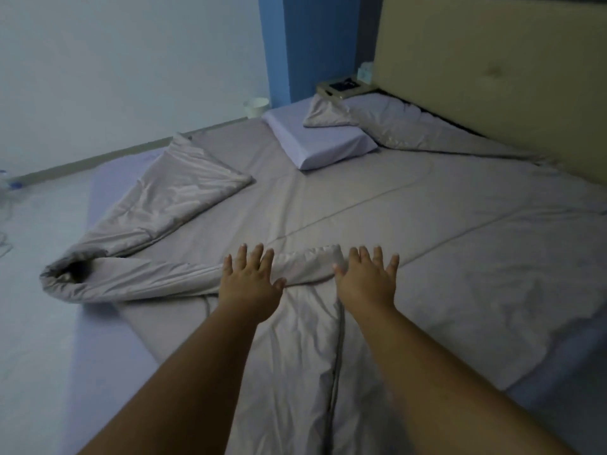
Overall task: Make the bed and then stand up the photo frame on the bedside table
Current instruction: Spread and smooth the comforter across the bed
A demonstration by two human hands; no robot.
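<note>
head view, left to right: we judge the bed only partly made, the duvet [154, 205] bunched and folded back at centre left. our left hand [249, 284] and right hand [366, 282] rest on its rolled edge, fingers [259, 256] spread flat, gripping nothing. upper right of centre, the photo frame [341, 85] seems to lie flat, well apart from them, not yet stood up.

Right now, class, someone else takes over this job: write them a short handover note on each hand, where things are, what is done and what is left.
Left hand: open, pressing flat on the quilt at its rolled-back edge.
Right hand: open, flat at that roll's end.
Quilt mostly spread; two corners folded over, one at the left, one on the pillow.
Photo frame seems to lie flat by the headboard.
Left: unfold corners, smooth, stand frame.
</note>
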